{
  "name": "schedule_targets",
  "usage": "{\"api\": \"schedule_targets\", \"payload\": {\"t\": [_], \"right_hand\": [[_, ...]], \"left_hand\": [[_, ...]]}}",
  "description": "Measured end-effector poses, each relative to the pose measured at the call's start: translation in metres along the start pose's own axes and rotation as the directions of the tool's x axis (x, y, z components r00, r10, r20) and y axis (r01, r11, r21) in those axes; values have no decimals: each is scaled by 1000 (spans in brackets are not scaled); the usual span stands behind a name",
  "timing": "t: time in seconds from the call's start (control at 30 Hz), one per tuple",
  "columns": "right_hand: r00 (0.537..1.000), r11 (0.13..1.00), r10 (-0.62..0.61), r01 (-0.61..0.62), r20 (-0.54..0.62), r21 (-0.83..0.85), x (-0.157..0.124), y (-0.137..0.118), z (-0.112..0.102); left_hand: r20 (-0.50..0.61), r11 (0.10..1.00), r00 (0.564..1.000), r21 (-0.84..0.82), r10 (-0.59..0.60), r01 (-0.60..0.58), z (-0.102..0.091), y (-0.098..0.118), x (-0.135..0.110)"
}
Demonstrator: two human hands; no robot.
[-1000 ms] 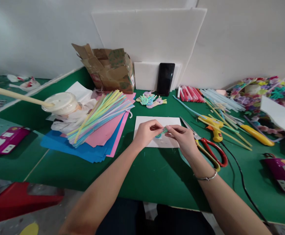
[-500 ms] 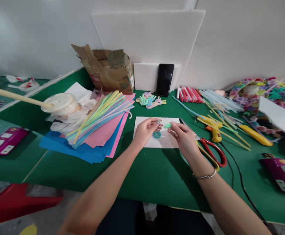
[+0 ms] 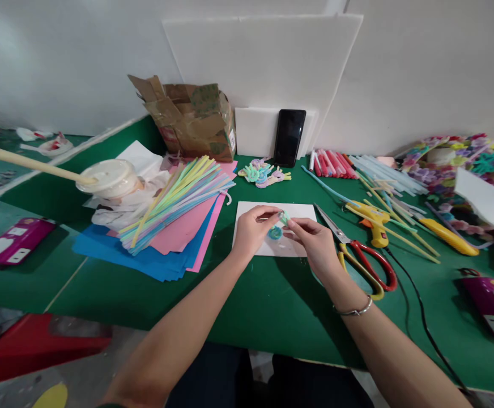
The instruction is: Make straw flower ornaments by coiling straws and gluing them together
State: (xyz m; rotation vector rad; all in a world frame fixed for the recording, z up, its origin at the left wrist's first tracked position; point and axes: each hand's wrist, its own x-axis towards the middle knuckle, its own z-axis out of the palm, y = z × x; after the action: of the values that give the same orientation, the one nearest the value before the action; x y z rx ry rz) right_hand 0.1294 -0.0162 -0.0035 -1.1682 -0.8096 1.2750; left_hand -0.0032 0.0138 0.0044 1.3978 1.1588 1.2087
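The small green piece [image 3: 285, 217] looks fuzzy, like the blue-green coil [image 3: 275, 233]. The scissors [image 3: 343, 238] pair shiny metal blades [image 3: 331, 220] with smooth, plastic-looking handles [image 3: 377, 250]. The phone [image 3: 290, 137] is glossy, the box [image 3: 200, 126] creased matt cardboard, the glue gun [image 3: 378, 230] smooth plastic, the desk [image 3: 268, 306] faintly glossy.

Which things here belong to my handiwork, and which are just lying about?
Likely in use:
green piece at fingertips of left hand and right hand
blue-green coil
white sheet
perhaps scissors, glue gun, pastel sticks

Seemingly just lying about:
black phone
cardboard box
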Motion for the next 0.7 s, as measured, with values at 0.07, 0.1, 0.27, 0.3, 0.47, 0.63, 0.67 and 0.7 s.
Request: {"api": "schedule_targets", "payload": {"t": [0.07,0.1,0.27,0.3,0.47,0.63,0.67,0.7], "right_hand": [[1000,999,-13,12,-5,-52,0,0,-1],[1000,997,-18,18,-2,-78,1,0,-1],[999,984,-3,9,32,-179,1,-2,-3],[999,982,11,-3,43,-189,1,-2,-4],[995,972,44,-21,92,-232,1,-4,-6],[992,956,57,-21,116,-292,2,-5,-7],[991,955,59,-20,124,-295,2,-5,-7],[990,956,59,-18,130,-293,1,-5,-6]], "left_hand": [[15,1000,1000,12,18,-18,0,0,0],[24,999,999,20,30,-30,-1,0,0],[88,987,989,94,120,-128,-4,1,0],[108,984,985,104,133,-144,-5,1,1],[181,979,971,107,154,-175,-10,2,1],[213,982,968,106,132,-157,-8,2,0],[210,986,971,95,115,-137,-7,2,0],[208,990,974,80,93,-112,-7,2,1]]}}
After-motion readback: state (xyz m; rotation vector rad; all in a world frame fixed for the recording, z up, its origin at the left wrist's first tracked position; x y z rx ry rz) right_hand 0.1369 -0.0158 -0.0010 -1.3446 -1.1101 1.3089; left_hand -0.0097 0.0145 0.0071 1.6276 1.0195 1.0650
